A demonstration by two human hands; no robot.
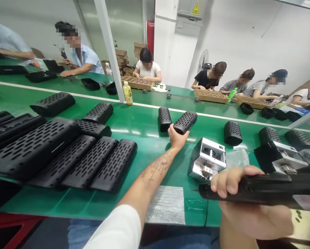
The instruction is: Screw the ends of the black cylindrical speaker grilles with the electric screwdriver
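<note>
With my left arm stretched across the green table, my left hand [178,137] is closed around the near end of a black slotted housing [187,121]. A second slotted housing [165,118] lies just left of it. My right hand [248,199], close to the camera at lower right, wraps around a black electric screwdriver [271,190] whose thin tip points left. Behind the screwdriver tip stands a silver and black screw feeder [209,157]. A sheet of white foam wrap [167,205] lies at the table's near edge.
Several black slotted housings [113,166] cover the left side. Another screw feeder [283,157] stands at right. A yellow-labelled bottle [128,93] is beside a white post [109,48]. Several people sit along the far side, some behind cardboard trays [138,83].
</note>
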